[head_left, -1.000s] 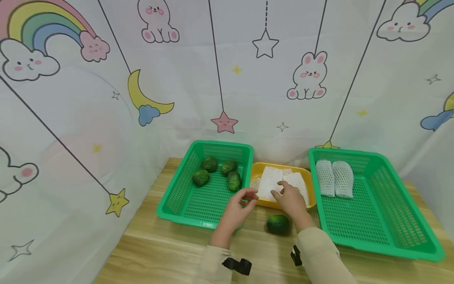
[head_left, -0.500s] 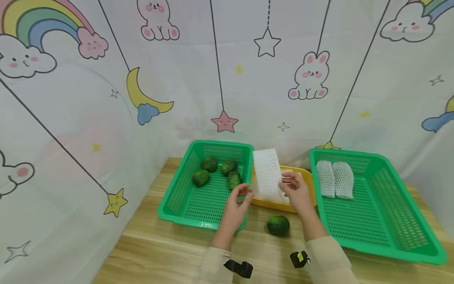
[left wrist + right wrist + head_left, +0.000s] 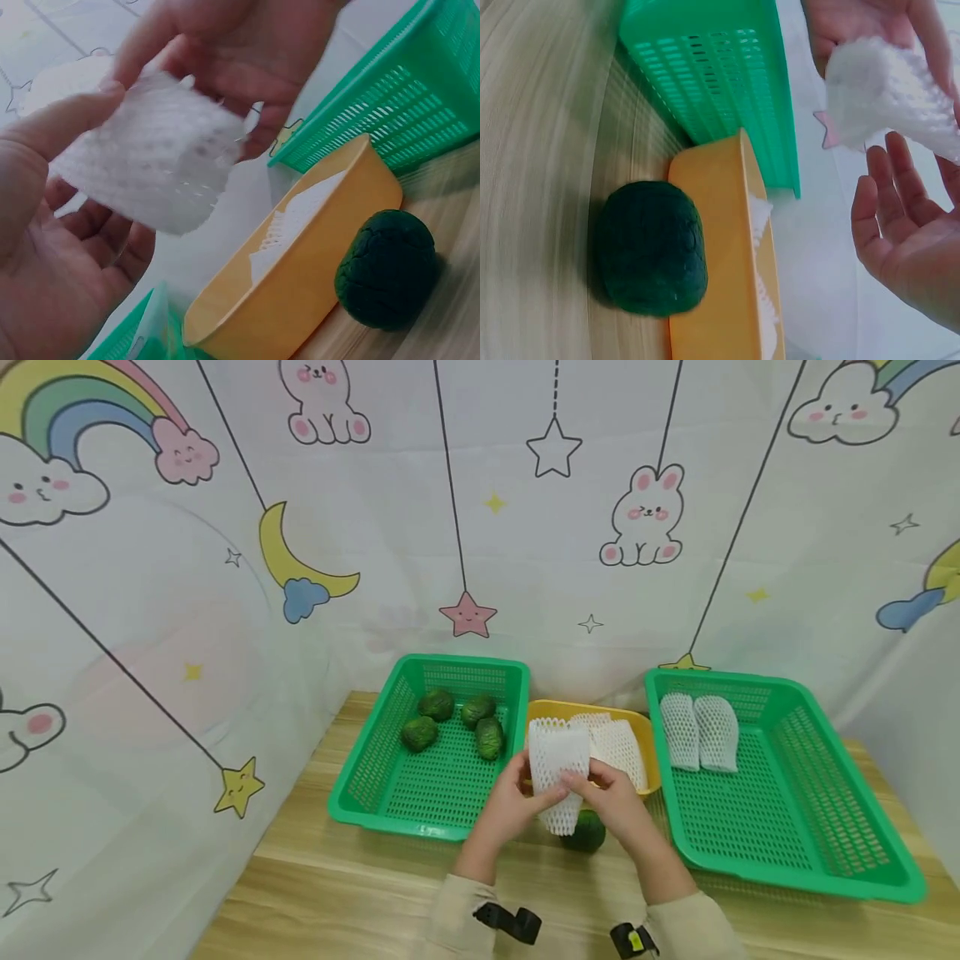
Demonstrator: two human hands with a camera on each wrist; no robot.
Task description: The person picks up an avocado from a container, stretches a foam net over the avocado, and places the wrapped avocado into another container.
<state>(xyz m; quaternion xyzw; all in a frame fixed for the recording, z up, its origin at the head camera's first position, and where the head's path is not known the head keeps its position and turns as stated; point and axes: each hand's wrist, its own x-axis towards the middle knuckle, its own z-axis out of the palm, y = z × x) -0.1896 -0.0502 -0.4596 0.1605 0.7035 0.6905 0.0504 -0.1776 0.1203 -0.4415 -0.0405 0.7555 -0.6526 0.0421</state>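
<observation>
Both hands hold a white foam net sleeve (image 3: 558,756) upright in front of the yellow tray. My left hand (image 3: 513,806) grips its left side, with the thumb across the near face and the fingers behind, as the left wrist view shows. On the other side my right hand (image 3: 617,797) pinches it with the thumb in front. The sleeve's lower end (image 3: 191,191) looks open and gathered. Below and behind it a dark green avocado (image 3: 651,247) lies on the table, partly hidden by the sleeve in the head view.
A yellow tray (image 3: 651,752) with more white net sleeves (image 3: 622,747) stands behind the hands. The left green basket (image 3: 427,802) has several avocados (image 3: 489,739). In the right green basket (image 3: 757,827) lie two net-covered pieces (image 3: 716,735). A printed curtain (image 3: 390,543) hangs behind.
My right hand lifted a net sleeve out of the yellow tray and brought it nearer. My left hand moved in and took hold of it too. The loose avocado stayed put.
</observation>
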